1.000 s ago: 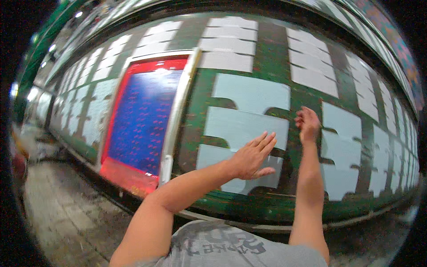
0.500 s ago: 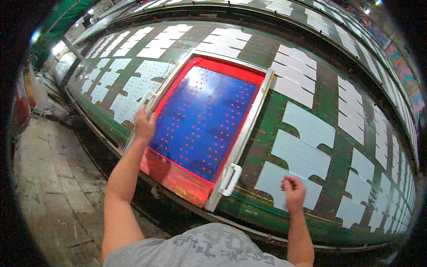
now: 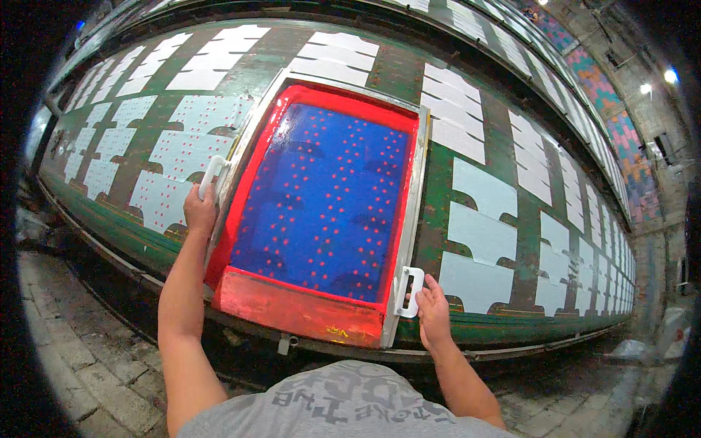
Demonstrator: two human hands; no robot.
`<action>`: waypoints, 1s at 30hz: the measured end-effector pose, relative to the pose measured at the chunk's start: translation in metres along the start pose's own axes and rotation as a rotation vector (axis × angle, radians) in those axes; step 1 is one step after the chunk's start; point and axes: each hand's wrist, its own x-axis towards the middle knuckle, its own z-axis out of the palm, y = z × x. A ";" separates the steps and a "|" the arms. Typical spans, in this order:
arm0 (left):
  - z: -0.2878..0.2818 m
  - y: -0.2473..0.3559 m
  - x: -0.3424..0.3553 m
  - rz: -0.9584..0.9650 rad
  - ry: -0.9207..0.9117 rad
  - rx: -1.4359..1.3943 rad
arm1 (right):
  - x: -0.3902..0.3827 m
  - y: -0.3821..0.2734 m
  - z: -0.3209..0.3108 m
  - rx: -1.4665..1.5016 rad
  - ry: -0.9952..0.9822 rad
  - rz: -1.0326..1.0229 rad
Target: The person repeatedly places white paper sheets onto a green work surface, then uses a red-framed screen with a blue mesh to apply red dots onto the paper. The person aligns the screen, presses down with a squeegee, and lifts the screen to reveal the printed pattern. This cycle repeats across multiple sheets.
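Observation:
A screen printing frame (image 3: 418, 197) lies on the long green table before me. Its blue mesh (image 3: 321, 204) carries red dots, and red ink lines the inside edges. On the left side, my left hand (image 3: 199, 210) is closed round the lower end of a white handle (image 3: 213, 175). My right hand (image 3: 434, 315) is beside the other white handle (image 3: 410, 292), fingers apart and slightly bent, at its outer edge; whether they touch it I cannot tell. Pale cut pieces with red dots (image 3: 164, 197) lie left of the frame; plain pale blue pieces (image 3: 478, 241) lie to its right.
The green table (image 3: 431, 321) runs far to both sides, with rows of white pieces (image 3: 453, 109) along its far half. A metal rail edges its near side. Paved floor (image 3: 95, 365) shows at lower left. More tables with white pieces stand beyond.
My right hand has moved left from over the pale blue pieces to the right handle, its curled fingers opening. My left hand stays at the left handle. The view has turned.

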 end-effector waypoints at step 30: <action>0.039 0.156 -0.050 -0.148 -0.175 -0.615 | 0.012 -0.072 -0.123 -0.118 0.133 -0.402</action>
